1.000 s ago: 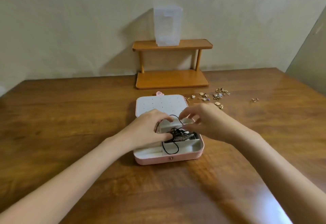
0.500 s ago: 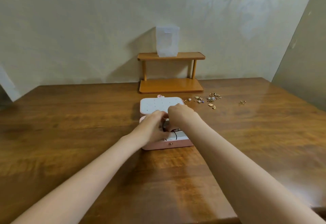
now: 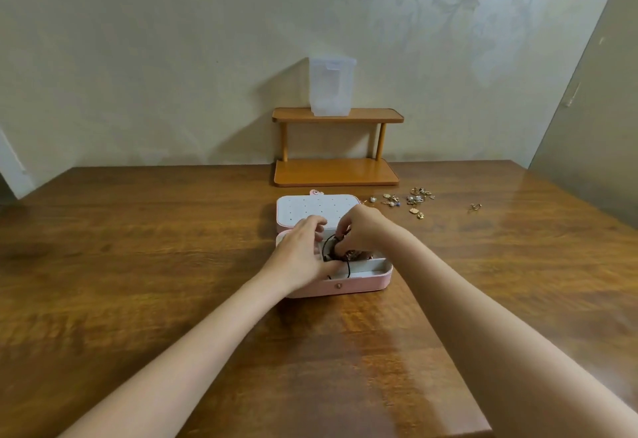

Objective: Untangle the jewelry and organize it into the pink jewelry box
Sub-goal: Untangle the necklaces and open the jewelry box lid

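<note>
A black cord (image 3: 346, 265) is being pinched by the curled fingers of the right hand (image 3: 362, 229) over the open pink jewelry box (image 3: 359, 282), while the left hand (image 3: 303, 251) is being rested on the box's left part, fingers relaxed. Tangled jewelry (image 3: 359, 254) is lying inside the box, and loose gold pieces (image 3: 411, 200) are being left on the bench (image 3: 138, 265) to the right, before a wooden shelf (image 3: 336, 172).

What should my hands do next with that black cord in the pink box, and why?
Probably lift the black cord slowly with the right hand while the left hand holds the tangle down. The cord loops through a bundle inside the open pink jewelry box and hangs over its front compartment, so it looks still knotted. The small gold pieces wait on the table.
</note>
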`<state>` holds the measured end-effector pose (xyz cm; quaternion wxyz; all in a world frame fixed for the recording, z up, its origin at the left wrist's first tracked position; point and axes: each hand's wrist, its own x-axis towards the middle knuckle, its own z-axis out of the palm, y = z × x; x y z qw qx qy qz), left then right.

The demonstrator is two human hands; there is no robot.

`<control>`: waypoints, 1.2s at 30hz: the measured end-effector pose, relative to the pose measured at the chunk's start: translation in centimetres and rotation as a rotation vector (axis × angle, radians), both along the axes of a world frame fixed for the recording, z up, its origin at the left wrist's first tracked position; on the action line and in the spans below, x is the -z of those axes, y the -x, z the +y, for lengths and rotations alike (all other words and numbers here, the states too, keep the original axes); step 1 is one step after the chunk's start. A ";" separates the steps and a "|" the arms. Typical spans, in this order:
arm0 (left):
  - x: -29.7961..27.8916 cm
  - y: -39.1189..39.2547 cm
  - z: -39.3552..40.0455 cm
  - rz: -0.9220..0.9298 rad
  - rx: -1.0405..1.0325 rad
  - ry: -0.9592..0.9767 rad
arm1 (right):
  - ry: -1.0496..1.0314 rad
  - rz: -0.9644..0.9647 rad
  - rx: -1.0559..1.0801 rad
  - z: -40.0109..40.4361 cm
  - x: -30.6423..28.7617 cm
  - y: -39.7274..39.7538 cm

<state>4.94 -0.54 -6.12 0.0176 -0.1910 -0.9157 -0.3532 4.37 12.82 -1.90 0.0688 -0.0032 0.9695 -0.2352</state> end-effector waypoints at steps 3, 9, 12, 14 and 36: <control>-0.3 0.2 -0.5 -0.062 -0.020 -0.025 | 0.350 -0.001 0.096 1.9 -0.4 -0.1; -1.1 0.0 -1.1 -0.098 -0.006 0.031 | 0.937 0.014 0.155 4.1 -4.4 -0.6; -0.8 0.0 -0.8 -0.115 0.013 0.156 | 1.019 0.086 0.148 5.2 -6.4 -0.4; -0.3 -0.1 -0.5 -0.068 -0.021 0.197 | 1.030 0.139 0.139 5.8 -7.6 -0.5; -0.2 0.5 -1.8 0.052 -0.123 0.201 | -0.130 -0.096 0.004 5.9 0.4 -0.3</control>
